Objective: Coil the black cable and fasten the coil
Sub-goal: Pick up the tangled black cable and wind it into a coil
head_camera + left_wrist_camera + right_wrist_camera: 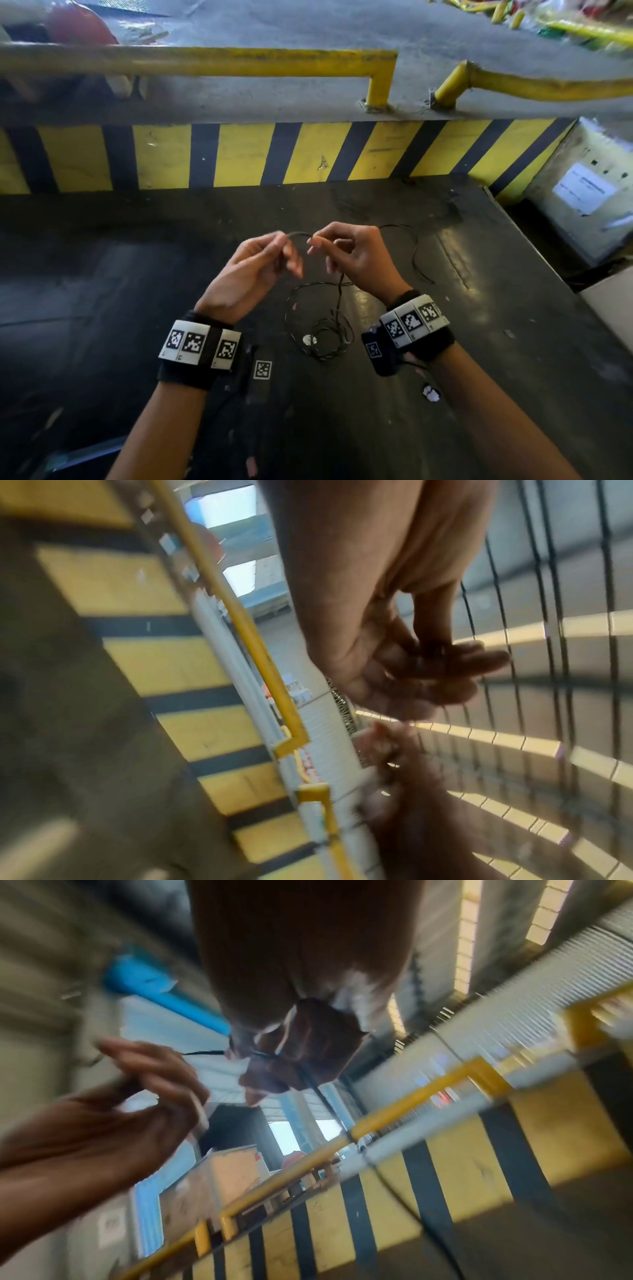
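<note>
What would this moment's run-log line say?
left hand pinches black cable | right hand pinches it | span arches between | rest loose on dark table | unfastened

I see a dark worktop point(479, 308) with a scuffed, faintly glossy finish, a thin matt black cable point(337, 294), and chipped yellow-painted metal rails point(212, 65) on the far side.

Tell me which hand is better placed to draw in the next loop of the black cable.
Probably the right hand: the black cable drops from it to the slack on the dark table. The left hand only pinches the short arc between both hands.
</note>
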`<move>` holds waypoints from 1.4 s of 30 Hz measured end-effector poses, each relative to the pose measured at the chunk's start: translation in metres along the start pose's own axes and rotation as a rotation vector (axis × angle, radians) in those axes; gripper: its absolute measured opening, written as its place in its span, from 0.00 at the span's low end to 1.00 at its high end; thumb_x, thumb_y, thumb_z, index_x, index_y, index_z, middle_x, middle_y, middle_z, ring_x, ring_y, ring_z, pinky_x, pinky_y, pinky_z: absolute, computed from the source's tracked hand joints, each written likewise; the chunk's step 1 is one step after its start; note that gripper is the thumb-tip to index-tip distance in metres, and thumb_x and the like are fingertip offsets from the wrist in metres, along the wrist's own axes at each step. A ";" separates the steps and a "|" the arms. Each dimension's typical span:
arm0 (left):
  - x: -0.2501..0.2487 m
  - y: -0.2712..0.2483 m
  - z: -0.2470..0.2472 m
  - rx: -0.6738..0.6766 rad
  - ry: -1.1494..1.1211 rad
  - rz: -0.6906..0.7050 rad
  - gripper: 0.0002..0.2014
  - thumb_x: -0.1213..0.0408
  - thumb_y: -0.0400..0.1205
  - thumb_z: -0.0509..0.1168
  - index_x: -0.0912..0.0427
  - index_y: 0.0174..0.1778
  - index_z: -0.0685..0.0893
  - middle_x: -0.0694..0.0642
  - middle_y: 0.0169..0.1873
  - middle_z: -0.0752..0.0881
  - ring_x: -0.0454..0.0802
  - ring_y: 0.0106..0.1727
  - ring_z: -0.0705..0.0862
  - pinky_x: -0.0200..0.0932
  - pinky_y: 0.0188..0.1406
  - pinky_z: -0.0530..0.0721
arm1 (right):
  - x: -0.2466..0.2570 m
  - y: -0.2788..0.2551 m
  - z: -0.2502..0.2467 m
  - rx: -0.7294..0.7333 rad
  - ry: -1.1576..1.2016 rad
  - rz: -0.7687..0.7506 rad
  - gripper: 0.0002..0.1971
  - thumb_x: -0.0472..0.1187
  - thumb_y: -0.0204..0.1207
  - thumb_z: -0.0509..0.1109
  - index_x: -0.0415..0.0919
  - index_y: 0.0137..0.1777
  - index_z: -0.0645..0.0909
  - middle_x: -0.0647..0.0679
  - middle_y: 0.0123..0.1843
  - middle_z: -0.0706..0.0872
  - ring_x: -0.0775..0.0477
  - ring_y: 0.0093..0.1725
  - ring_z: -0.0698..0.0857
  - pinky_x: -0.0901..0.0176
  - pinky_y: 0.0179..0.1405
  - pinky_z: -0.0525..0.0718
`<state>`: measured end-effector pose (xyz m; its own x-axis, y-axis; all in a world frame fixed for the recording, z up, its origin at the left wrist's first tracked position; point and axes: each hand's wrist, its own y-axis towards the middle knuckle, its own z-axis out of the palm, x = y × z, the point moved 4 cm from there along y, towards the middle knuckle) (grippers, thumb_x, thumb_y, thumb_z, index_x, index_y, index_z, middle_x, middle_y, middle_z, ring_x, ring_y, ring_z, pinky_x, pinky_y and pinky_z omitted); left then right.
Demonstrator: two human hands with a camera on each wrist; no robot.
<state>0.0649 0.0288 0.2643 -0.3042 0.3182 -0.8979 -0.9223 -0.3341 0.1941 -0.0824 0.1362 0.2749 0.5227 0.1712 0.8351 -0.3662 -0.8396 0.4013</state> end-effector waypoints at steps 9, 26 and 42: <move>-0.070 0.047 -0.010 -0.220 -0.158 0.354 0.16 0.65 0.93 0.53 0.61 0.52 0.87 0.59 0.54 0.94 0.57 0.60 0.92 0.51 0.70 0.86 | -0.058 -0.036 0.047 0.167 0.174 0.316 0.18 0.46 0.90 0.60 0.36 0.58 0.90 0.52 0.27 0.86 0.61 0.22 0.76 0.69 0.22 0.71; -0.043 0.042 0.004 -0.335 0.747 0.232 0.11 0.60 0.93 0.54 0.62 0.63 0.77 0.61 0.51 0.92 0.61 0.27 0.93 0.56 0.29 0.91 | 0.071 -0.018 -0.012 0.427 -0.195 0.116 0.10 0.41 0.87 0.68 0.36 0.59 0.88 0.51 0.31 0.85 0.62 0.22 0.83 0.74 0.25 0.77; -0.033 0.008 0.056 -0.004 0.378 0.049 0.16 0.57 0.93 0.48 0.62 0.67 0.75 0.70 0.55 0.92 0.66 0.26 0.87 0.52 0.26 0.89 | 0.120 0.057 -0.061 0.256 -0.621 -0.241 0.09 0.53 0.75 0.78 0.50 0.49 0.90 0.58 0.41 0.90 0.61 0.36 0.86 0.69 0.35 0.81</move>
<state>0.0545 0.0656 0.3177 -0.2375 -0.0479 -0.9702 -0.9080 -0.3440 0.2393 -0.0877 0.1408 0.4211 0.9361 0.1063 0.3354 -0.0327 -0.9229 0.3836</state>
